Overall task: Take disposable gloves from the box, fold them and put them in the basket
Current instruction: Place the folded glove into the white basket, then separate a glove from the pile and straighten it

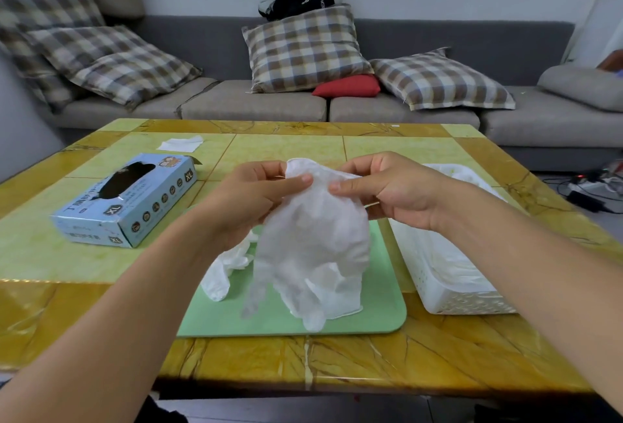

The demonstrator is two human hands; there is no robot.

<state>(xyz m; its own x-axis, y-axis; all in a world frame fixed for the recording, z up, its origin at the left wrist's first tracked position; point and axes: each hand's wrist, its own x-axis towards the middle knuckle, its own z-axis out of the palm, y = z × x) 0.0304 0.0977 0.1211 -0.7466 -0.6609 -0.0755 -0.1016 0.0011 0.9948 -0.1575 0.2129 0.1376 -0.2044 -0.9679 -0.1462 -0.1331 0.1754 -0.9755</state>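
Now | your left hand and right hand both pinch one white disposable glove by its cuff | above the green mat.

Two gloves, one box, one basket

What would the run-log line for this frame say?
stage: unfolded glove held up | left hand: pinches glove cuff | right hand: pinches cuff | below: green mat | basket: right
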